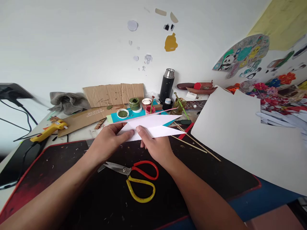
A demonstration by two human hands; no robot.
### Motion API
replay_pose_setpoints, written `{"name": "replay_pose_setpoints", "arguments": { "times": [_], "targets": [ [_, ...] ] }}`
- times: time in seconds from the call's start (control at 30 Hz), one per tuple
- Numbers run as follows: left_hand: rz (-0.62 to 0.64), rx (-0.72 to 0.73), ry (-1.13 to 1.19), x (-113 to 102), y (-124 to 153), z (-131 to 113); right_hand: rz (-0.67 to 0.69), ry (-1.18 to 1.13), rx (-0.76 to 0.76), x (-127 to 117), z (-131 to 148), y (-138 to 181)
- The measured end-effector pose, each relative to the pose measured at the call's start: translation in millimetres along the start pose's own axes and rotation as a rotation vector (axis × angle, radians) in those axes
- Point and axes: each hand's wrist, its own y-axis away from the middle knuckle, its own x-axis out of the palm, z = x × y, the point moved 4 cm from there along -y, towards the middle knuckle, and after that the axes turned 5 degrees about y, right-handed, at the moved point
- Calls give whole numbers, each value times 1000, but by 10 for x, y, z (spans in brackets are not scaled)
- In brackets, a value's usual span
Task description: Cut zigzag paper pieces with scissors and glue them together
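Both hands hold a folded piece of white paper (pixel 153 123) above the dark mat. Its right end splits into two long points with a V-shaped notch between them, and a pinkish edge shows along its top. My left hand (pixel 111 137) pinches the left end, thumb on top. My right hand (pixel 155 143) grips the lower edge near the middle, thumb pressed on the paper and fingers mostly hidden beneath. Below the hands lies a pair of scissors (pixel 129 172) with one red and one yellow handle, apart from both hands.
Thin wooden sticks (pixel 199 147) lie right of the hands beside a large white sheet (pixel 240 127). Paint jars (pixel 135 103) and a black thermos (pixel 167 84) stand at the back. A yellow glue gun (pixel 49 131) and cardboard (pixel 83 119) are at left on the dark mat's (pixel 96 204) far side.
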Motion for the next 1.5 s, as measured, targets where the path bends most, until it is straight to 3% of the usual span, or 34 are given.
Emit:
{"name": "replay_pose_setpoints", "arguments": {
  "times": [0.17, 0.53, 1.03, 1.33, 1.5],
  "targets": [
    [45, 35, 51, 16, -4, -12, 60, 19, 3, 32, 24, 20],
    [32, 117, -109, -28, 31, -90, 94, -57, 143, 55, -18, 31],
    [-60, 150, -215, -45, -1, -47, 196, -50, 100, 79, 86, 29],
    [-107, 190, -313, -21, 16, -80, 198, -65, 119, 134, 5, 67],
    [-95, 137, -286, -3, -7, -63, 187, -39, 95, 125, 61, 54]
  ]
}}
